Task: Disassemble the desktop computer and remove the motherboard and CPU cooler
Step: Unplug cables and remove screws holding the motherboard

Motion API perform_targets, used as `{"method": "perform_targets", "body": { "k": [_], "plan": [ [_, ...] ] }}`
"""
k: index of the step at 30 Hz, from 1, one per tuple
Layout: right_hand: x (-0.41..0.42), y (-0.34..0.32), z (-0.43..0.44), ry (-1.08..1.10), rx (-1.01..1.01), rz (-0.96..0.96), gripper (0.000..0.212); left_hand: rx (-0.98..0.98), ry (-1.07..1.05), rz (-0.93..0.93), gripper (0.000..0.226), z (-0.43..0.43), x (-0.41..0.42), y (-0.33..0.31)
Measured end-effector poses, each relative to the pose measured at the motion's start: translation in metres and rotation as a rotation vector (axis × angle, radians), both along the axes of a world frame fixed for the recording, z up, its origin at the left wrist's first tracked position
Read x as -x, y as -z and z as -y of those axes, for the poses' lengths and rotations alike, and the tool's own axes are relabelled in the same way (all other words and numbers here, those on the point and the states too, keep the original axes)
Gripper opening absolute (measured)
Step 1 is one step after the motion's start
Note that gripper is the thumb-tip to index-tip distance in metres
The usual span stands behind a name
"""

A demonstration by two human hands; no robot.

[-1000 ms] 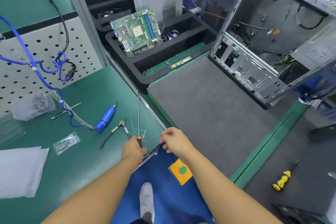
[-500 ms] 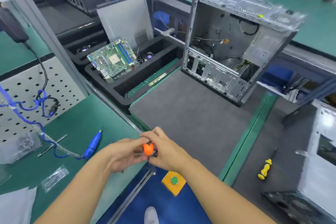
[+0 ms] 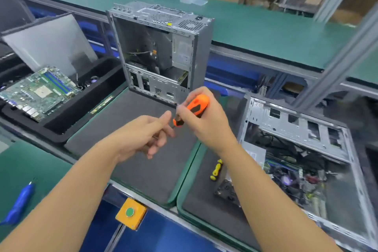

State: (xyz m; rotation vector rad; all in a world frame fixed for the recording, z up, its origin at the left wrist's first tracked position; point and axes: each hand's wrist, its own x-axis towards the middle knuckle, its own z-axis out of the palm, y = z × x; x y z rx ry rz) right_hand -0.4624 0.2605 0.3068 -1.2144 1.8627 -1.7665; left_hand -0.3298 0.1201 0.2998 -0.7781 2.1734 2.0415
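Observation:
My right hand (image 3: 206, 122) grips the orange and black handle of a screwdriver (image 3: 196, 105) above the grey mat (image 3: 122, 129). Its shaft runs down-left into the fingers of my left hand (image 3: 143, 137), which hold it lightly, index finger stretched toward the collar. An emptied computer case (image 3: 159, 51) stands upright at the back of the mat. A second open case (image 3: 296, 149) lies at the right with a board, cables and parts inside. A bare green motherboard (image 3: 38, 92) lies in a black foam tray (image 3: 61, 127) at the left.
A yellow-handled screwdriver (image 3: 215, 170) lies on the right mat beside the lying case. A grey side panel (image 3: 51, 43) leans behind the tray. A blue tool (image 3: 20, 200) lies at the lower left. A yellow box with a green button (image 3: 129, 213) sits on the bench's front edge.
My view has lifted and swung right, bringing the second case into sight. Both hands rose from the bench edge with the orange screwdriver; my right hand now grips its handle.

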Motion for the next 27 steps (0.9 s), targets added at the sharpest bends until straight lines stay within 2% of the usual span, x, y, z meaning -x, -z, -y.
{"method": "perform_targets", "body": {
  "k": [4, 8, 11, 15, 20, 23, 27],
  "plan": [
    [0.050, -0.039, -0.067, 0.234, 0.150, -0.046, 0.023, 0.032, -0.036, -0.205, 0.035, -0.062, 0.071, -0.008],
    [0.088, -0.066, -0.128, 0.408, 0.241, -0.136, 0.024, 0.213, 0.064, -0.334, 0.008, -0.120, 0.134, -0.005],
    [0.112, -0.077, -0.169, 0.492, 0.252, -0.206, 0.022, 0.310, 0.135, -0.395, 0.012, -0.158, 0.174, -0.003],
    [0.139, -0.094, -0.208, 0.646, 0.285, -0.299, 0.023, 0.317, 0.242, -0.408, 0.024, -0.184, 0.216, -0.001],
    [0.166, -0.107, -0.226, 0.731, 0.229, -0.451, 0.025, 0.467, 0.377, -0.366, 0.017, -0.186, 0.246, 0.017],
    [0.176, -0.101, -0.217, 0.726, 0.129, -0.521, 0.025, 0.537, 0.341, -0.373, 0.022, -0.188, 0.263, 0.029],
    [0.189, -0.090, -0.198, 0.703, 0.009, -0.570, 0.025, 0.515, 0.296, -0.357, 0.017, -0.188, 0.289, 0.044]
  ]
}}
